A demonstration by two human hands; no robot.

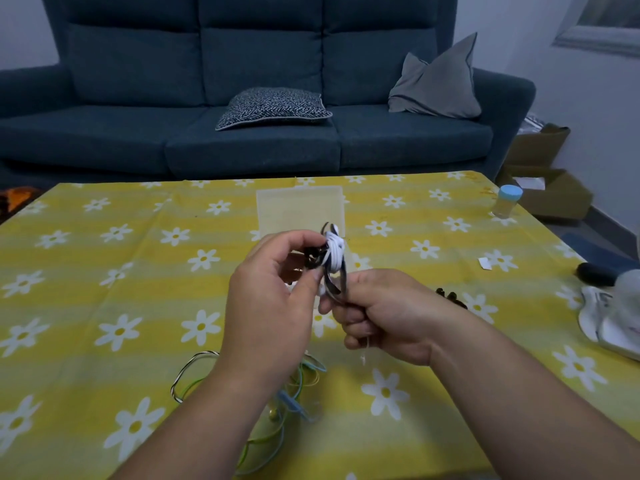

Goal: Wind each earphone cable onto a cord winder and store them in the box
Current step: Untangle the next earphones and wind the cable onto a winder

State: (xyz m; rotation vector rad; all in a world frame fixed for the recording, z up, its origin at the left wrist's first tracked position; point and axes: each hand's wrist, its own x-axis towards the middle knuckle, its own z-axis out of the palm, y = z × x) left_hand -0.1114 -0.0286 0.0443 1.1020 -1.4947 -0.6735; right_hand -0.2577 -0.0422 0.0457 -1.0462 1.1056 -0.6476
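One dark blue sofa (242, 133) fills the far side, at twelve o'clock beyond the table (104, 271) with its yellow daisy cloth. Both hands meet above the middle of the table. The left hand (270, 292) pinches a black cord winder (313, 254) between thumb and fingertips, with white earphone cable (334, 252) wrapped round it. The right hand (384, 313), at three o'clock of the left, is clenched round a dark loop hanging from the winder. Loose green, blue and striped cables (289, 400) lie at six o'clock, partly under the left forearm. A translucent box (299, 206) sits at twelve o'clock, just behind the winder. Spare black winders (450, 297) lie beside the right wrist.
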